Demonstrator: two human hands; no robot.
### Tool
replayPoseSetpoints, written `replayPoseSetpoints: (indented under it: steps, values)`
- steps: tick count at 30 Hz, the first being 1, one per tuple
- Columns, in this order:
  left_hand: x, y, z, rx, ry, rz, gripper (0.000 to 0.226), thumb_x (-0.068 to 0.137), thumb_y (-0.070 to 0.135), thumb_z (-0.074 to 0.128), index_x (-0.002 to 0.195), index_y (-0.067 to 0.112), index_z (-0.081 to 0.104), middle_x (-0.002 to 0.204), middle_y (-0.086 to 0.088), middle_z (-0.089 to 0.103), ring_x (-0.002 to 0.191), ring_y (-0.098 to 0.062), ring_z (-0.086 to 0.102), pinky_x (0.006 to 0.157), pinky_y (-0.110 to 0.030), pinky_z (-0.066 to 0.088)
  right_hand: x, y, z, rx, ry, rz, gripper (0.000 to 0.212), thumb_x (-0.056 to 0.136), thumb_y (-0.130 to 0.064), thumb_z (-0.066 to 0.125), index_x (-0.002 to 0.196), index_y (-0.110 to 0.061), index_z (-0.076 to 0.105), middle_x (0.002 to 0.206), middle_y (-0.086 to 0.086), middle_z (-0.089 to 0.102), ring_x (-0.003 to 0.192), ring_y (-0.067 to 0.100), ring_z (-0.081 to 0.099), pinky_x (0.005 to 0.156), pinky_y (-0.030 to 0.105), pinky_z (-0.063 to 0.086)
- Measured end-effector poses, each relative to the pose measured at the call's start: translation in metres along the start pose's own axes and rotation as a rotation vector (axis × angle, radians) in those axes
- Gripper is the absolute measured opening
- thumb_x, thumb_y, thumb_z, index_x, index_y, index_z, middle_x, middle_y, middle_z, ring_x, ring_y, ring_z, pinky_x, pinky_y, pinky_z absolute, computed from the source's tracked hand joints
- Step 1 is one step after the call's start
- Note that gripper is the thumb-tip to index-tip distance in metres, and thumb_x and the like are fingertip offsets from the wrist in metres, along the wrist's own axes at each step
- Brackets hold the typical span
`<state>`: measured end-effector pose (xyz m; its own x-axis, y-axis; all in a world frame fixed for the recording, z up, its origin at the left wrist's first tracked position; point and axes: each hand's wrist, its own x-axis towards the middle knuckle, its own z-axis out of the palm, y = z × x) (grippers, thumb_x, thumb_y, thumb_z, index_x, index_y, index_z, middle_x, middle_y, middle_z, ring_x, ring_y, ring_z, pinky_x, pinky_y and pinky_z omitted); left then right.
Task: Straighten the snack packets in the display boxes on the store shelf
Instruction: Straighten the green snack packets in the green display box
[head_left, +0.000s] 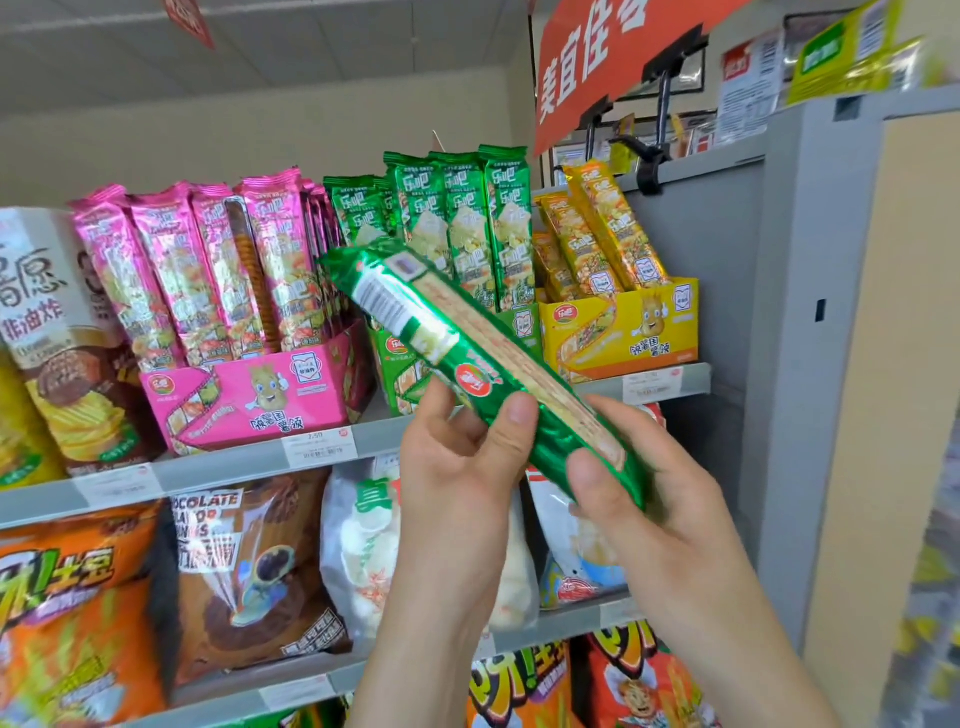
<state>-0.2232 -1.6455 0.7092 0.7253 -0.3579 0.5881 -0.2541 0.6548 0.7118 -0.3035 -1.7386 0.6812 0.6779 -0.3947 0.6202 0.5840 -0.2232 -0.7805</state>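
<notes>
A long green snack packet (415, 317) lies tilted in front of the top shelf, back side up, its upper end at the left. My left hand (457, 462) grips its lower part with thumb over the front. My right hand (639, 483) pinches the packet's bottom end. Behind it stands the green display box (402, 364) with upright green packets (462, 218). To its left is the pink display box (244, 400) with leaning pink packets (208, 270). To its right is the yellow display box (623, 332) holding slanted yellow packets (597, 234).
A chip canister (62, 338) stands at the far left of the top shelf. Bagged snacks (260, 571) fill the lower shelves. A grey shelf end panel (810, 312) rises on the right, with a red sign (602, 57) clipped above it.
</notes>
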Motion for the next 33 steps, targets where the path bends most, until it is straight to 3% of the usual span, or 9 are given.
replayPoseSetpoints:
  steps: [3, 8, 12, 14, 19, 21, 25, 29, 33]
  values:
    - [0.001, 0.004, -0.005, -0.075, -0.005, -0.055, 0.032, 0.083, 0.012, 0.059, 0.113, 0.005, 0.055, 0.091, -0.020, 0.062, 0.084, -0.029, 0.063, 0.074, -0.033, 0.053, -0.001, -0.004, -0.005, 0.253, -0.085, 0.130, 0.032, 0.080, -0.051, 0.063, 0.110, -0.041, 0.069, 0.102, -0.001, 0.074, 0.075, 0.019, 0.072, 0.061, 0.025, 0.056]
    - [-0.001, 0.004, -0.009, -0.017, -0.018, -0.128, 0.046, 0.084, 0.024, 0.061, 0.126, 0.007, 0.056, 0.108, -0.011, 0.067, 0.094, -0.020, 0.065, 0.082, -0.032, 0.056, -0.005, -0.001, 0.002, 0.140, 0.042, -0.029, 0.033, 0.077, -0.033, 0.071, 0.109, -0.042, 0.071, 0.099, -0.007, 0.076, 0.077, 0.015, 0.073, 0.061, 0.018, 0.055]
    - [-0.005, 0.002, -0.006, 0.253, -0.051, -0.043, 0.032, 0.074, 0.043, 0.075, 0.099, 0.024, 0.070, 0.096, 0.000, 0.072, 0.090, -0.018, 0.069, 0.078, -0.033, 0.058, -0.010, 0.009, 0.008, -0.206, 0.200, -0.132, 0.052, 0.072, -0.034, 0.082, 0.120, -0.042, 0.063, 0.108, -0.018, 0.071, 0.097, 0.007, 0.070, 0.082, 0.029, 0.057]
    - [-0.006, 0.002, -0.006, 0.260, 0.020, 0.004, 0.020, 0.073, 0.038, 0.078, 0.087, 0.025, 0.071, 0.086, 0.000, 0.072, 0.081, -0.015, 0.069, 0.072, -0.028, 0.057, -0.012, 0.012, 0.010, -0.323, 0.196, -0.195, 0.052, 0.076, -0.038, 0.079, 0.124, -0.041, 0.060, 0.113, -0.020, 0.069, 0.104, 0.005, 0.067, 0.087, 0.023, 0.053]
    - [-0.004, 0.002, -0.011, 0.110, 0.107, 0.047, 0.017, 0.076, 0.018, 0.073, 0.093, 0.020, 0.072, 0.085, -0.002, 0.073, 0.079, -0.018, 0.069, 0.074, -0.033, 0.058, -0.013, 0.009, 0.005, -0.098, 0.095, -0.113, 0.033, 0.087, -0.047, 0.061, 0.120, -0.042, 0.063, 0.115, -0.022, 0.069, 0.105, 0.000, 0.066, 0.083, 0.021, 0.055]
    - [-0.003, 0.003, -0.012, 0.104, 0.115, 0.063, 0.017, 0.077, 0.017, 0.072, 0.093, 0.022, 0.072, 0.083, -0.001, 0.073, 0.077, -0.017, 0.068, 0.074, -0.034, 0.058, -0.011, 0.007, 0.005, -0.005, 0.055, -0.058, 0.028, 0.089, -0.041, 0.065, 0.116, -0.036, 0.067, 0.112, -0.019, 0.071, 0.103, 0.003, 0.068, 0.082, 0.022, 0.056]
    - [-0.003, 0.001, -0.010, 0.064, 0.142, 0.062, 0.013, 0.081, 0.020, 0.068, 0.094, 0.022, 0.071, 0.077, 0.001, 0.071, 0.073, -0.015, 0.066, 0.072, -0.033, 0.058, -0.009, 0.006, 0.002, 0.157, 0.028, 0.004, 0.030, 0.076, -0.026, 0.072, 0.107, -0.028, 0.071, 0.105, -0.009, 0.075, 0.096, 0.011, 0.072, 0.077, 0.019, 0.056]
    - [-0.003, -0.001, -0.008, -0.001, 0.147, 0.039, 0.029, 0.085, 0.022, 0.064, 0.111, 0.009, 0.063, 0.074, 0.001, 0.067, 0.072, -0.014, 0.064, 0.072, -0.033, 0.056, -0.008, 0.006, -0.003, 0.243, 0.000, 0.060, 0.043, 0.063, -0.007, 0.085, 0.102, -0.021, 0.075, 0.101, 0.000, 0.077, 0.093, 0.016, 0.073, 0.073, 0.018, 0.055]
    - [-0.003, -0.001, -0.006, -0.050, 0.147, 0.012, 0.033, 0.085, 0.022, 0.062, 0.115, 0.008, 0.061, 0.075, 0.003, 0.067, 0.072, -0.012, 0.062, 0.073, -0.031, 0.055, -0.006, 0.008, -0.002, 0.255, 0.065, 0.060, 0.045, 0.053, -0.017, 0.082, 0.097, -0.020, 0.075, 0.092, 0.002, 0.078, 0.083, 0.018, 0.075, 0.068, 0.018, 0.056]
